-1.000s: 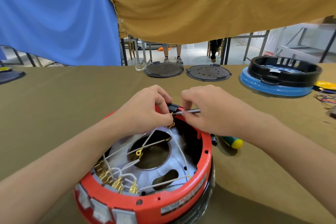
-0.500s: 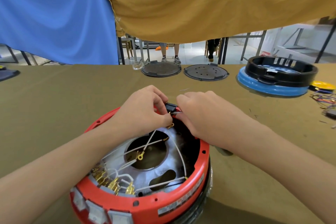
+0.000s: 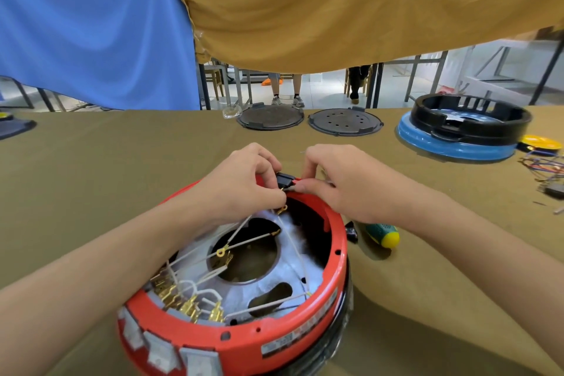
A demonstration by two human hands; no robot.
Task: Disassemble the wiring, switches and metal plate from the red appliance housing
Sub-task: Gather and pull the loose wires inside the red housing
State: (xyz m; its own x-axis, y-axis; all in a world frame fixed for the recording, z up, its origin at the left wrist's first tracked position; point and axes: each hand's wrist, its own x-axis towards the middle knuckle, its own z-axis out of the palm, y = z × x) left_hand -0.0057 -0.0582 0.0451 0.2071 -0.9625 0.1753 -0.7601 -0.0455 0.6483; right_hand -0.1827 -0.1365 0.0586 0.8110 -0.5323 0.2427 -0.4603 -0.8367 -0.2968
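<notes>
The red appliance housing (image 3: 244, 342) sits upside down on the near middle of the olive-covered bench (image 3: 91, 180), its open side facing up. Inside it lies the pale metal plate (image 3: 293, 265) with a large round hole and a smaller oval one. White wires (image 3: 244, 243) with brass ring ends cross over the plate, and a row of brass terminals (image 3: 189, 305) stands at the near left rim.

At the far rim of the housing, both hands meet on a small black switch (image 3: 285, 179). The left hand (image 3: 244, 183) has its fingers curled and pinches the switch from the left, with the thumb low against a brass terminal. The right hand (image 3: 338, 183) has its fingers bent and pinches the switch from the right.

Just right of the housing, a screwdriver (image 3: 381, 235) with a green and yellow handle lies on the bench, partly under the right wrist. At the far edge lie 2 dark round discs (image 3: 345, 124), side by side. At the far right a black ring on a blue base (image 3: 464, 131) stands, with a yellow disc (image 3: 540, 143) and a tangle of coloured wires (image 3: 546, 165) beside it. Blue and tan cloths (image 3: 335, 3) hang beyond the bench.
</notes>
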